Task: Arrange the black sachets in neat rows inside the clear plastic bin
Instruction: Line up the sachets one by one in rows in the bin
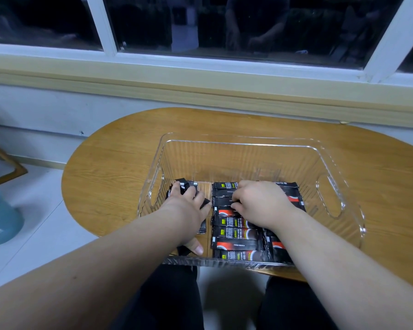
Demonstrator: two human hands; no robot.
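Note:
A clear plastic bin (248, 145) stands on a wooden oval table. Several black sachets (236, 244) lie side by side in a row along the bin's floor, right of the middle. My left hand (188, 210) reaches into the bin's left part and grips a loose bunch of black sachets (184, 185), which stick out beyond its fingers and under its thumb. My right hand (260, 203) lies over the far part of the row, fingers curled onto the sachets there. More sachets (278, 248) show at the right under my right forearm, partly hidden.
The table (119, 167) stands against a wall under a window sill (200, 86). A blue-green pot (0, 217) sits on the white floor at the left. My dark-clothed knees (167, 298) are under the table's near edge.

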